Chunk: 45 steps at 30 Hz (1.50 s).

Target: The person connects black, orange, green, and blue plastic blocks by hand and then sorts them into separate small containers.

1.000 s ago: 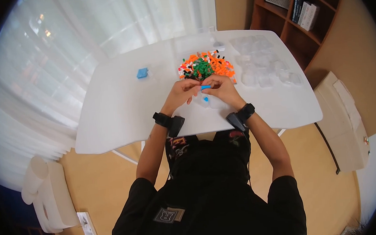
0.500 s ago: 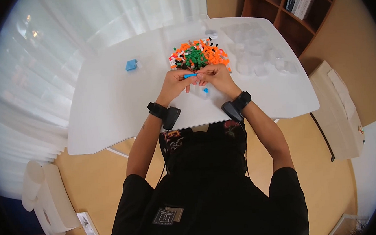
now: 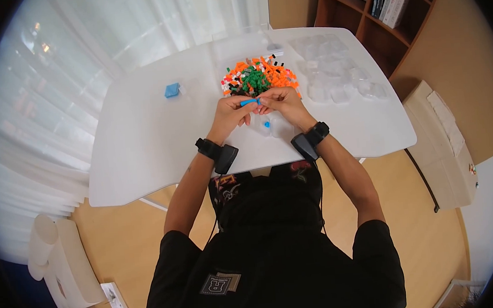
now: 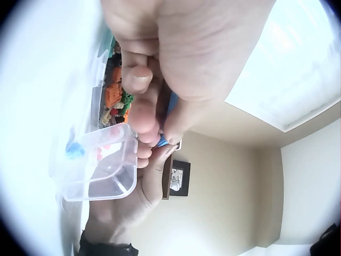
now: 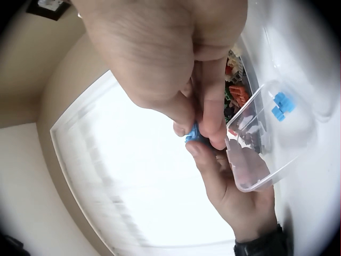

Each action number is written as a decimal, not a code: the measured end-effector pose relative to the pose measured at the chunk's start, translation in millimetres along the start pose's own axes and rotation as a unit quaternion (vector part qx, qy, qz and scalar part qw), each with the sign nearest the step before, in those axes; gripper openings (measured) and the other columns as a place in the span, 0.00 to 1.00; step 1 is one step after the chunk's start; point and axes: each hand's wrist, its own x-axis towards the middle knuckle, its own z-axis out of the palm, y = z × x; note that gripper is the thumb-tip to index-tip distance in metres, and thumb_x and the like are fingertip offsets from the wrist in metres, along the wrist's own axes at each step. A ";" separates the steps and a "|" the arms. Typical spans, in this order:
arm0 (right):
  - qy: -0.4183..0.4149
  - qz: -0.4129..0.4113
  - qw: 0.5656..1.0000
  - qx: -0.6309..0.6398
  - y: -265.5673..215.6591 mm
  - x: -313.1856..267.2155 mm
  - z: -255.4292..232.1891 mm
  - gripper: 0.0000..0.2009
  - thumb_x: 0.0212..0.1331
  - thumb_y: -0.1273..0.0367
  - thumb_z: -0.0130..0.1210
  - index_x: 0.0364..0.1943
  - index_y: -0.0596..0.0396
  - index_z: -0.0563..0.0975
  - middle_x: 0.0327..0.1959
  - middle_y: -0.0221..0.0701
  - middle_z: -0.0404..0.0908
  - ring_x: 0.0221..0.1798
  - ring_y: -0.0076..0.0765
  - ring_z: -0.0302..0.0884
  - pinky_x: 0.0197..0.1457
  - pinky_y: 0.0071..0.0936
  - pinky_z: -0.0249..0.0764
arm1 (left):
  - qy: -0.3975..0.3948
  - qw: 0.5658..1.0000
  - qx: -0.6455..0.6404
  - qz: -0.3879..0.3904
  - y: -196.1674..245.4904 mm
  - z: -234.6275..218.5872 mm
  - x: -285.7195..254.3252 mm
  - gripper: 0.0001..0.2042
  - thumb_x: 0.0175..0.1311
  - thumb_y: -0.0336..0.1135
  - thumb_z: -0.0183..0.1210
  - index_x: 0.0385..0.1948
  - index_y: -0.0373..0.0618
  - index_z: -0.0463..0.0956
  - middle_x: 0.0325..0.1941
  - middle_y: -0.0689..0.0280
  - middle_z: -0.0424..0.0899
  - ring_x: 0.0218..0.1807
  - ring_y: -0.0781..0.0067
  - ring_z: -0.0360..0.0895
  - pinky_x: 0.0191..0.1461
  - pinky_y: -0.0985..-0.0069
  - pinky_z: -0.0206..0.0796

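In the head view, my left hand [image 3: 229, 117] and right hand [image 3: 286, 105] meet over the near side of the table. The left hand holds a narrow blue strip of toy building bricks [image 3: 248, 102] between thumb and fingers. At its end, the right thumb and fingertips pinch a small blue brick [image 5: 193, 133], partly hidden by the fingers. Below the hands stands a clear plastic box [image 4: 128, 184] with a few blue bricks [image 5: 283, 105] in it. Just beyond the hands lies a large pile of orange, green, white and black bricks [image 3: 256, 77].
A blue block [image 3: 172, 90] lies at the left on the white table [image 3: 135, 139]. Several clear plastic containers [image 3: 335, 71] are grouped at the right. A clear lidded case [image 3: 273, 49] stands at the back, behind the pile. A bookshelf [image 3: 364, 29] stands beyond the table.
The blue strip has shifted from between both hands into the left hand's fingers, with the right fingertips now at its end. The head view has tilted slightly.
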 end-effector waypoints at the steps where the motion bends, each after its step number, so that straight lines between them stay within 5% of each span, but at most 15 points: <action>1: 0.000 -0.001 1.000 0.000 1.3 0.3 -0.6 0.07 0.61 0.74 0.56 0.40 0.64 0.80 0.30 0.37 0.83 0.31 0.27 0.82 0.36 0.21 0.80 | -0.001 1.000 0.000 0.001 -0.4 0.3 0.7 0.07 0.60 0.31 0.61 0.34 0.36 0.82 0.24 0.66 0.82 0.17 0.86 0.71 0.18 0.88 0.56; 9: -0.011 -0.017 1.000 -0.018 3.5 1.0 0.1 0.06 0.61 0.75 0.56 0.39 0.63 0.77 0.30 0.35 0.83 0.29 0.24 0.81 0.34 0.20 0.78 | 0.000 0.997 0.072 -0.001 -0.7 0.0 1.3 0.08 0.61 0.32 0.61 0.35 0.35 0.82 0.22 0.68 0.80 0.17 0.86 0.71 0.18 0.87 0.58; 16: -0.024 -0.036 0.999 -0.020 -2.3 -1.1 2.6 0.06 0.62 0.74 0.55 0.39 0.63 0.78 0.30 0.36 0.83 0.31 0.25 0.81 0.36 0.21 0.79 | -0.004 1.000 0.005 -0.024 -6.0 -3.8 1.4 0.08 0.61 0.33 0.60 0.34 0.36 0.82 0.23 0.69 0.80 0.17 0.86 0.70 0.18 0.87 0.57; 25: -0.006 0.030 0.999 -0.036 -4.0 0.0 2.9 0.09 0.63 0.70 0.55 0.43 0.62 0.77 0.30 0.34 0.82 0.30 0.25 0.81 0.35 0.20 0.78 | 0.016 0.997 0.075 -0.025 -0.9 -1.0 2.0 0.07 0.61 0.32 0.60 0.31 0.36 0.81 0.19 0.70 0.78 0.15 0.86 0.70 0.17 0.87 0.57; 32: -0.045 0.042 0.995 -0.076 -5.6 14.4 -4.5 0.06 0.58 0.73 0.59 0.34 0.63 0.78 0.26 0.34 0.82 0.23 0.23 0.79 0.28 0.19 0.77 | 0.015 0.996 0.090 -0.003 -2.8 1.9 0.5 0.08 0.61 0.32 0.61 0.28 0.36 0.82 0.15 0.69 0.74 0.12 0.86 0.67 0.15 0.86 0.56; 36: -0.003 0.025 0.995 -0.097 -17.3 39.7 -11.6 0.07 0.57 0.73 0.59 0.37 0.62 0.80 0.27 0.33 0.82 0.26 0.23 0.80 0.31 0.20 0.77 | 0.043 0.996 0.072 0.007 -8.0 -3.9 6.3 0.09 0.63 0.34 0.60 0.33 0.37 0.81 0.17 0.71 0.74 0.13 0.87 0.66 0.15 0.87 0.53; 38: 0.105 -0.129 0.954 -0.250 -10.8 57.8 -18.5 0.09 0.56 0.73 0.59 0.41 0.60 0.80 0.28 0.33 0.83 0.29 0.23 0.79 0.36 0.20 0.75 | 0.059 0.998 0.030 0.008 -8.8 -5.9 5.2 0.10 0.66 0.35 0.56 0.36 0.37 0.81 0.18 0.72 0.73 0.13 0.88 0.64 0.15 0.87 0.51; 41: 0.162 -0.181 0.948 -0.205 -11.7 71.3 -20.4 0.11 0.55 0.73 0.59 0.43 0.58 0.81 0.29 0.31 0.83 0.31 0.22 0.78 0.37 0.21 0.74 | 0.050 0.998 0.024 -0.010 -1.7 -8.0 1.6 0.11 0.68 0.36 0.54 0.39 0.38 0.81 0.19 0.72 0.74 0.14 0.88 0.65 0.15 0.87 0.50; 42: 0.176 -0.255 0.924 -0.225 -12.0 72.2 -20.8 0.10 0.56 0.73 0.58 0.42 0.58 0.81 0.29 0.29 0.83 0.29 0.20 0.76 0.34 0.19 0.72 | 0.053 0.998 0.027 -0.007 1.5 -9.1 1.7 0.11 0.68 0.36 0.54 0.39 0.38 0.81 0.19 0.72 0.74 0.14 0.88 0.65 0.15 0.87 0.50; 43: 0.173 -0.257 0.924 -0.223 -12.3 69.6 -20.9 0.10 0.56 0.73 0.58 0.42 0.58 0.81 0.29 0.29 0.83 0.29 0.20 0.76 0.34 0.19 0.72 | 0.051 0.998 0.021 -0.009 3.3 -8.9 0.9 0.10 0.68 0.36 0.54 0.38 0.38 0.80 0.19 0.71 0.75 0.14 0.88 0.66 0.15 0.88 0.51; 45: 0.108 -0.133 0.970 -0.175 -9.1 57.5 -19.8 0.09 0.57 0.74 0.57 0.41 0.57 0.82 0.29 0.27 0.82 0.28 0.17 0.75 0.32 0.18 0.71 | 0.048 0.999 0.015 -0.016 6.0 -7.6 -1.2 0.10 0.68 0.36 0.54 0.37 0.38 0.79 0.20 0.70 0.75 0.14 0.87 0.67 0.16 0.88 0.52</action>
